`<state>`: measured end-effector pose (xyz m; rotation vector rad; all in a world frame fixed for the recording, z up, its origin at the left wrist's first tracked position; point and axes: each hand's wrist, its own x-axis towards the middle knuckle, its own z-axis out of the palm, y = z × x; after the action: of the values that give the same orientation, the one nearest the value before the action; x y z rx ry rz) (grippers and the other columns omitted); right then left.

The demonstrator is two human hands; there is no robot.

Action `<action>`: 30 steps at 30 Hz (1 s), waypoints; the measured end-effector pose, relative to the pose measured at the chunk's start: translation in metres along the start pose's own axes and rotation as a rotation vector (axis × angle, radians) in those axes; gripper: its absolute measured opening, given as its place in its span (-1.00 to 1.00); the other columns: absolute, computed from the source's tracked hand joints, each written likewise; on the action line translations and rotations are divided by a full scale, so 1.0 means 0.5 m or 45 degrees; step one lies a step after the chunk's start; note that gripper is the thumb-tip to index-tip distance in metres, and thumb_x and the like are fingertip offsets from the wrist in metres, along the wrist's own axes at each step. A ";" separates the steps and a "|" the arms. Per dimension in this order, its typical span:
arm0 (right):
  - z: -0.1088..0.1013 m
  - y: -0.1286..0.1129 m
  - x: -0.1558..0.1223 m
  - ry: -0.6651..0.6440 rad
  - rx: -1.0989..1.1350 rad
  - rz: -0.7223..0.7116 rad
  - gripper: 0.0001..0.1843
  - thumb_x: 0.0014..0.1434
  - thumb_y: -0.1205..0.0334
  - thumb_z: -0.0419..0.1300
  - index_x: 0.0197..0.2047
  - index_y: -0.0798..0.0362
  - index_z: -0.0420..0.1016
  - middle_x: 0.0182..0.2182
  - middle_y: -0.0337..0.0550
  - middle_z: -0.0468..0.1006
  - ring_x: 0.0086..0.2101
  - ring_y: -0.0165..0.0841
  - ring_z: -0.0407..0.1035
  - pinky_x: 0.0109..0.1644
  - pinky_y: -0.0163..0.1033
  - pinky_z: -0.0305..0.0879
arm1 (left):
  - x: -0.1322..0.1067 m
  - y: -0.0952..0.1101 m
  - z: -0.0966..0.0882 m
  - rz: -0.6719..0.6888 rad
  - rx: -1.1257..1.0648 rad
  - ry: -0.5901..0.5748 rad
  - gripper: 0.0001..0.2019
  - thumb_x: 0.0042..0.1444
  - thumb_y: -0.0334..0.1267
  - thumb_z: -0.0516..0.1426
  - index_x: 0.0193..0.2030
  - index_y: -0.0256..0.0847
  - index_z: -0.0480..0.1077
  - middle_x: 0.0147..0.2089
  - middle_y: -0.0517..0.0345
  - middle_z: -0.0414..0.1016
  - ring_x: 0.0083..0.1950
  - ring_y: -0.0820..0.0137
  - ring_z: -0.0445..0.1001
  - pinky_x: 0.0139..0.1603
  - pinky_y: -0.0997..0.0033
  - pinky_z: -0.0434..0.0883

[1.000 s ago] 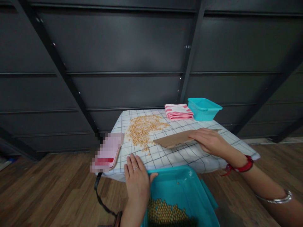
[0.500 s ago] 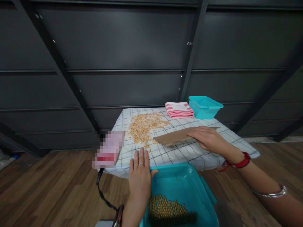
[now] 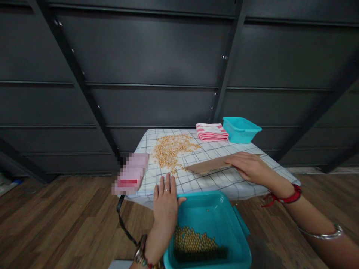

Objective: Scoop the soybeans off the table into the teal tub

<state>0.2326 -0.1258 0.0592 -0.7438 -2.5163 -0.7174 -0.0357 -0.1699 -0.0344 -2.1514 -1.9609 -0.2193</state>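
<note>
My right hand [image 3: 248, 167] grips the far end of a flat piece of brown cardboard [image 3: 209, 165], which is tilted over the checked cloth. My left hand [image 3: 166, 209] lies open with its fingers stretched out at the table's front edge, by the rim of a teal plastic tub [image 3: 209, 198]. Many round yellow beans, probably soybeans, [image 3: 168, 151] are spread on the cloth beyond my left fingertips, and a few lie by the cardboard's left tip. More beans [image 3: 193, 241] are gathered in the near part of the tub, partly in shadow.
The table has a white checked cloth [image 3: 193, 183]. A folded pink-and-white towel [image 3: 212, 132] and a smaller turquoise basin [image 3: 241, 130] stand at the back right. A blurred pink object [image 3: 131, 173] with a dark strap [image 3: 121, 216] lies at the left edge. Dark panels [image 3: 154, 48] rise behind.
The cardboard and my right hand have shifted slightly to the right. My left hand keeps almost the same place. The whole view has moved a little.
</note>
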 end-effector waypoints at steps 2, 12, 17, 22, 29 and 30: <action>-0.004 0.000 -0.002 0.003 -0.008 0.002 -0.65 0.03 0.54 -0.08 -0.20 0.09 0.39 -0.35 -0.10 0.54 -0.34 -0.33 0.42 -0.24 -0.22 0.36 | -0.001 -0.001 0.004 0.001 -0.018 0.021 -0.40 0.03 -0.08 0.10 0.19 -0.29 0.15 0.26 -0.10 0.15 0.24 0.07 0.18 0.15 0.03 0.28; 0.002 -0.003 0.014 -0.001 -0.040 0.006 -0.61 -0.03 0.57 -0.11 -0.20 0.14 0.39 -0.37 -0.06 0.55 -0.35 -0.32 0.43 -0.26 -0.22 0.38 | -0.002 -0.001 0.000 -0.021 -0.071 -0.022 -0.40 0.05 -0.11 0.09 0.21 -0.31 0.11 0.27 -0.14 0.12 0.27 0.07 0.13 0.18 0.02 0.24; -0.003 -0.018 0.009 0.000 -0.007 -0.003 -0.63 0.01 0.56 -0.09 -0.20 0.11 0.40 -0.35 -0.09 0.55 -0.33 -0.33 0.44 -0.24 -0.22 0.38 | -0.002 0.001 -0.008 -0.021 -0.064 -0.060 -0.36 0.03 -0.07 0.10 0.21 -0.31 0.10 0.28 -0.13 0.11 0.27 0.07 0.13 0.18 0.00 0.23; -0.022 -0.026 0.004 -0.020 0.000 0.024 -0.63 0.03 0.55 -0.08 -0.18 0.09 0.42 -0.32 -0.09 0.56 -0.29 -0.33 0.44 -0.21 -0.21 0.39 | -0.003 0.001 -0.009 -0.035 -0.065 -0.048 -0.39 0.03 -0.08 0.10 0.21 -0.28 0.12 0.28 -0.11 0.12 0.27 0.08 0.13 0.18 0.00 0.22; -0.019 -0.034 0.015 0.041 -0.014 -0.001 -0.64 0.04 0.55 -0.10 -0.21 0.10 0.41 -0.35 -0.08 0.57 -0.32 -0.33 0.45 -0.25 -0.23 0.41 | -0.004 -0.001 -0.004 -0.033 -0.097 -0.011 -0.40 0.02 -0.08 0.11 0.20 -0.26 0.14 0.27 -0.11 0.15 0.26 0.08 0.15 0.17 0.02 0.24; -0.020 -0.036 0.015 0.046 -0.013 -0.011 -0.65 0.05 0.55 -0.10 -0.21 0.10 0.41 -0.35 -0.09 0.57 -0.33 -0.33 0.45 -0.26 -0.23 0.41 | -0.005 -0.001 -0.003 -0.036 -0.100 -0.006 -0.39 0.02 -0.08 0.11 0.20 -0.26 0.14 0.27 -0.12 0.14 0.26 0.08 0.15 0.17 0.02 0.24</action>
<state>0.2188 -0.1418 0.0646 -0.7176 -2.4869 -0.7407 -0.0364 -0.1724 -0.0337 -2.1747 -2.0190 -0.3015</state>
